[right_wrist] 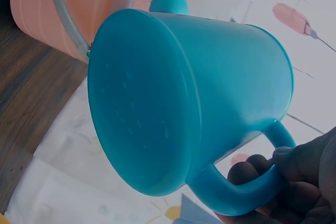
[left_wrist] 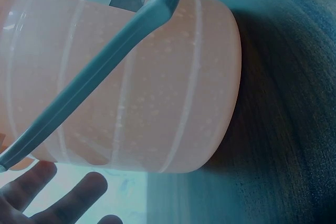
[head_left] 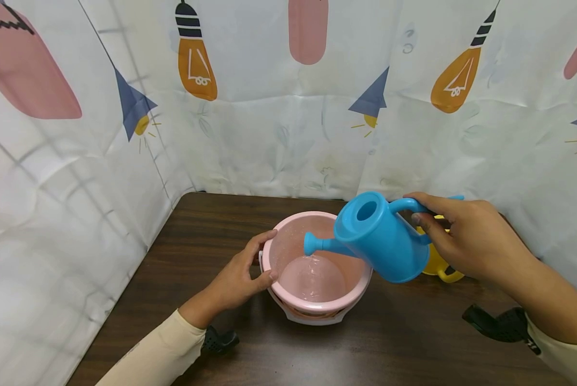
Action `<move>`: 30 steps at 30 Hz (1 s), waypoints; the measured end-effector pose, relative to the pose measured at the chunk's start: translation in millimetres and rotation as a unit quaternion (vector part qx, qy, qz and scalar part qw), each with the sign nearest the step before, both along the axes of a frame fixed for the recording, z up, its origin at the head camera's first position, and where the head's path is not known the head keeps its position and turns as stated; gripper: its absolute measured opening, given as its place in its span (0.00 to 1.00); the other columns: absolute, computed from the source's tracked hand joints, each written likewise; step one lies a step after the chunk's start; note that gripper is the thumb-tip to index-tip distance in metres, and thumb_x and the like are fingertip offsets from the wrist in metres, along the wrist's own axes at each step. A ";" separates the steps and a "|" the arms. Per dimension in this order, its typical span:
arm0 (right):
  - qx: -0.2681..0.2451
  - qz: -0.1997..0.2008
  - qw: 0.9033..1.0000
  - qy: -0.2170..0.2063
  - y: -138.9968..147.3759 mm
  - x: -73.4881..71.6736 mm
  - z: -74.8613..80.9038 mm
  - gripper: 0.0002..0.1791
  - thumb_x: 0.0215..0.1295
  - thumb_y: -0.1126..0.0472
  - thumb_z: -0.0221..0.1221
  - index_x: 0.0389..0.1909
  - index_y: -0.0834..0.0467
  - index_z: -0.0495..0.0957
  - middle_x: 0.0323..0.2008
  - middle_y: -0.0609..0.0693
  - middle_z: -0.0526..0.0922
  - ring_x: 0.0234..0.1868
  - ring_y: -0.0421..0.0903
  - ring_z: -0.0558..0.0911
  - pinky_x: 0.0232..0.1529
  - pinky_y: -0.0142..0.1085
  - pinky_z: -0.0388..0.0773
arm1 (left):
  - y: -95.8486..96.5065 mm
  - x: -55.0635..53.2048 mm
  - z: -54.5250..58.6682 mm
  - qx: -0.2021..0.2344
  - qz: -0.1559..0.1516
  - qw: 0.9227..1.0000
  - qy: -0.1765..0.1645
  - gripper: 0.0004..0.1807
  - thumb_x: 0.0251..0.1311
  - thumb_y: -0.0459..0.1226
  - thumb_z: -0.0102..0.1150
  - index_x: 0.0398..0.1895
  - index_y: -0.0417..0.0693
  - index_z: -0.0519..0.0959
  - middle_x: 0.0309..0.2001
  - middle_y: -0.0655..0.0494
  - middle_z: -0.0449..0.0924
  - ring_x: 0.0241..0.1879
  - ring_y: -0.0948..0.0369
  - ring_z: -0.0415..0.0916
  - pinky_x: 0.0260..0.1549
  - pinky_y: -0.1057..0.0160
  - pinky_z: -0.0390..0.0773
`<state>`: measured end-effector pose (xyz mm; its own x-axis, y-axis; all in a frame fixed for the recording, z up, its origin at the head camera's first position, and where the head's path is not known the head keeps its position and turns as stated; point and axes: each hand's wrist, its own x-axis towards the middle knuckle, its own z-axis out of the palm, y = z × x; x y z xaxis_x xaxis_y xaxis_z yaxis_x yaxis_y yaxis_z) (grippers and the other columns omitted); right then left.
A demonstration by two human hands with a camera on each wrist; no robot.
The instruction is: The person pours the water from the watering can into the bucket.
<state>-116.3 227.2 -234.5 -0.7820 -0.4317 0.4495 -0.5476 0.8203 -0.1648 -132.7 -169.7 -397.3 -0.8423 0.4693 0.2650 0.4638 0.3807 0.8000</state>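
A blue watering can [head_left: 385,241] is tilted over a pink bucket [head_left: 312,307], its spout above the opening. My right hand [head_left: 467,230] grips the can by its handle, fingers curled round it; the right wrist view shows this handle [right_wrist: 236,192] and the can's round base [right_wrist: 142,103]. A thin stream falls from the spout, and shallow water lies inside the bucket. My left hand [head_left: 242,273] rests at the bucket's left rim, thumb on the near side, other fingers outside. In the left wrist view, the bucket's pale carrying handle [left_wrist: 100,72] hangs across its side.
Behind the right hand stands a yellow object [head_left: 435,262] with a handle, partly hidden by the watering can. The dark wooden table [head_left: 197,225] meets a patterned white sheet [head_left: 264,139] at the back and left.
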 end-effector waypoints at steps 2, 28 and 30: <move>0.000 0.002 1.000 0.001 0.0 -0.5 -0.2 0.26 0.61 0.69 0.70 0.62 0.64 0.80 0.39 0.61 0.88 0.28 0.51 0.84 0.22 0.39 0.72 | 0.2 0.1 0.7 0.000 0.000 1.000 0.000 0.42 0.67 0.56 0.59 0.80 0.62 0.54 0.68 0.50 0.68 0.59 0.53 0.75 0.56 0.45 0.75; -0.016 0.015 1.000 0.009 0.3 -4.2 -2.6 0.27 0.60 0.70 0.70 0.62 0.62 0.80 0.40 0.61 0.88 0.25 0.47 0.80 0.20 0.35 0.67 | 0.3 0.3 1.5 -0.004 0.002 1.000 -0.002 0.43 0.67 0.56 0.59 0.81 0.62 0.54 0.67 0.50 0.69 0.58 0.53 0.75 0.56 0.43 0.75; -0.018 0.016 1.000 0.011 0.2 -4.2 -2.7 0.27 0.60 0.70 0.70 0.62 0.62 0.80 0.40 0.61 0.88 0.25 0.48 0.81 0.20 0.35 0.68 | 0.3 0.1 1.3 -0.005 0.003 1.000 -0.002 0.43 0.67 0.56 0.60 0.81 0.62 0.54 0.67 0.51 0.69 0.58 0.53 0.75 0.55 0.44 0.75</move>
